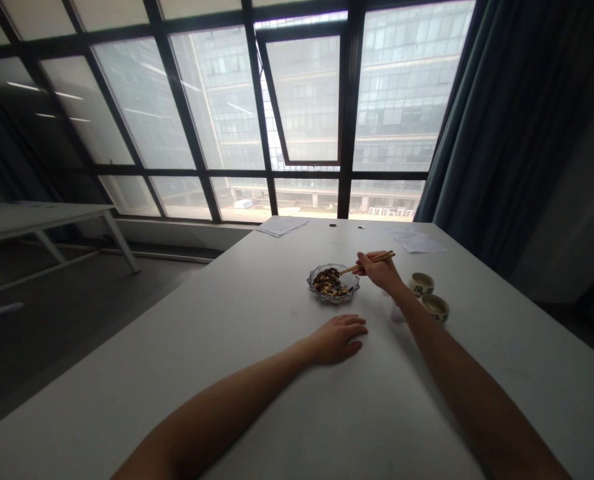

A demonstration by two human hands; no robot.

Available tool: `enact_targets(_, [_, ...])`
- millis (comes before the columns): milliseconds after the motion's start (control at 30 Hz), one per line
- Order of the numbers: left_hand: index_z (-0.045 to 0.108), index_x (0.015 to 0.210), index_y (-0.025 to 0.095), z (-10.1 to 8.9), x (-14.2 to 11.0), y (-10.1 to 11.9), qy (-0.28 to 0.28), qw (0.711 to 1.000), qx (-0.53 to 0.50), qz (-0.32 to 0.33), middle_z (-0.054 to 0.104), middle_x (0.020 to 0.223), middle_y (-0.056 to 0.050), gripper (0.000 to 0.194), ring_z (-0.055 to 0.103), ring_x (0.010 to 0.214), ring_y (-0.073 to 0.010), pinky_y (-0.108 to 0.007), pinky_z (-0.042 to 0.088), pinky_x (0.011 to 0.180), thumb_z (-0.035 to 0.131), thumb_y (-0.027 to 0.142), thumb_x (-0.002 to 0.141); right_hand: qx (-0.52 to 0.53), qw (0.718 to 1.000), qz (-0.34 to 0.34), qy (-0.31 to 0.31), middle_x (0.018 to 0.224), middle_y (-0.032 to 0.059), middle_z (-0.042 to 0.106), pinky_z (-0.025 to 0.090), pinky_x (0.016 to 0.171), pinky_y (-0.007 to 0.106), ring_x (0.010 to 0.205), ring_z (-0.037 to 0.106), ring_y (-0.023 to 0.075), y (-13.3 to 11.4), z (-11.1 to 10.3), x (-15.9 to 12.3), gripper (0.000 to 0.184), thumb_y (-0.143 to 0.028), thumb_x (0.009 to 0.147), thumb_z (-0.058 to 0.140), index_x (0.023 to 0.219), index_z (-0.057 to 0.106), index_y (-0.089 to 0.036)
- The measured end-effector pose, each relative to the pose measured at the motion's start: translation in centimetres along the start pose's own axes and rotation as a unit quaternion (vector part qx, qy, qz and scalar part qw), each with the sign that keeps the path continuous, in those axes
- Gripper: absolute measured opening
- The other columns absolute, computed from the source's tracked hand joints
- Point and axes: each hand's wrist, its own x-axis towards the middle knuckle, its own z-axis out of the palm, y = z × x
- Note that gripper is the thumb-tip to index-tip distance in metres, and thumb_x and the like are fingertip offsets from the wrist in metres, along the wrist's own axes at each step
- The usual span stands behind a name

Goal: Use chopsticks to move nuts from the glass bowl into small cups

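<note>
My right hand is closed around a pair of wooden chopsticks. Their tips reach into a clear glass bowl with a scalloped rim. In the bowl lies a mix of dark and pale pieces that look like nuts or seeds; I cannot tell whether the tips pinch one. My left hand rests flat on the white table, fingers stretched out, just in front of the bowl, holding nothing. Two small cups with dark characters, a farther cup and a nearer cup, stand beside my right forearm, which partly hides the nearer one.
Papers lie at the table's far left corner, and more sheets at the far right. Two small round items, one dark and one white, sit near the far edge. A blue curtain hangs at the right.
</note>
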Motion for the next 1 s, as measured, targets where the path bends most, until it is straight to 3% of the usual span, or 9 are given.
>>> enact_targets(133, [0.062, 0.132, 0.023, 0.0, 0.0, 0.0, -0.003, 1.0, -0.001, -0.004, 0.058, 0.147, -0.01, 0.037, 0.052, 0.139, -0.027, -0.04, 0.038, 0.119, 0.061, 0.028, 0.095, 0.003, 0.998, 0.006, 0.062, 0.072, 0.0116, 0.077, 0.066, 0.057, 0.026, 0.059, 0.077, 0.0219, -3.4, -3.6, 0.3, 0.025, -0.028, 0.089, 0.075, 0.069, 0.07, -0.014])
enact_targets(233, [0.062, 0.133, 0.023, -0.1, 0.0, 0.1, -0.005, 1.0, -0.001, -0.006, 0.058, 0.147, -0.009, 0.037, 0.051, 0.139, -0.0266, -0.04, 0.038, 0.12, 0.061, 0.028, 0.096, -0.029, 0.992, 0.013, 0.121, 0.064, 0.0116, 0.074, 0.065, 0.053, 0.024, 0.054, 0.075, 0.021, -5.0, -6.8, 0.6, 0.025, -0.022, 0.091, 0.072, 0.068, 0.069, -0.013])
enact_targets(333, [0.062, 0.133, 0.023, -0.2, 0.0, 0.1, -0.008, 1.0, 0.0, -0.008, 0.058, 0.147, -0.009, 0.037, 0.051, 0.14, -0.0263, -0.04, 0.037, 0.12, 0.061, 0.028, 0.096, -0.059, 0.985, 0.031, 0.161, 0.056, 0.0104, 0.071, 0.064, 0.05, 0.026, 0.048, 0.073, 0.0221, -5.1, -9.5, 1.0, 0.024, -0.018, 0.088, 0.075, 0.066, 0.066, -0.013])
enact_targets(433, [0.062, 0.133, 0.023, -0.2, 0.0, 0.1, -0.008, 1.0, 0.002, -0.011, 0.058, 0.147, -0.009, 0.037, 0.05, 0.141, -0.0263, -0.04, 0.037, 0.121, 0.06, 0.028, 0.097, -0.095, 0.981, 0.058, 0.161, 0.055, 0.0107, 0.07, 0.064, 0.046, 0.028, 0.046, 0.072, 0.0241, -4.3, -11.1, 1.4, 0.022, -0.017, 0.084, 0.078, 0.066, 0.065, -0.014])
enact_targets(600, [0.062, 0.133, 0.023, -0.2, -0.1, 0.1, -0.01, 1.0, 0.005, -0.013, 0.057, 0.147, -0.009, 0.037, 0.05, 0.141, -0.0267, -0.04, 0.037, 0.121, 0.06, 0.029, 0.097, -0.164, 0.974, 0.076, 0.139, 0.057, 0.012, 0.071, 0.062, 0.041, 0.028, 0.044, 0.071, 0.0233, -3.8, -11.2, 1.6, 0.025, -0.015, 0.085, 0.075, 0.063, 0.064, -0.013])
enact_targets(800, [0.061, 0.134, 0.022, -0.3, -0.1, 0.1, -0.013, 1.0, 0.005, -0.013, 0.057, 0.148, -0.009, 0.037, 0.049, 0.141, -0.0269, -0.041, 0.037, 0.121, 0.059, 0.028, 0.098, -0.162, 0.977, 0.088, 0.107, 0.061, 0.012, 0.073, 0.063, 0.044, 0.028, 0.048, 0.073, 0.0238, -4.2, -11.0, 1.2, 0.021, -0.013, 0.084, 0.076, 0.067, 0.064, -0.013])
enact_targets(1000, [0.062, 0.134, 0.023, -0.2, 0.0, 0.1, -0.011, 1.0, 0.003, -0.014, 0.057, 0.148, -0.009, 0.038, 0.049, 0.141, -0.0275, -0.042, 0.038, 0.121, 0.06, 0.028, 0.097, -0.121, 0.983, 0.022, 0.139, 0.062, 0.0111, 0.073, 0.064, 0.048, 0.026, 0.051, 0.074, 0.0219, -4.1, -10.3, 1.4, 0.022, -0.016, 0.086, 0.076, 0.067, 0.065, -0.013])
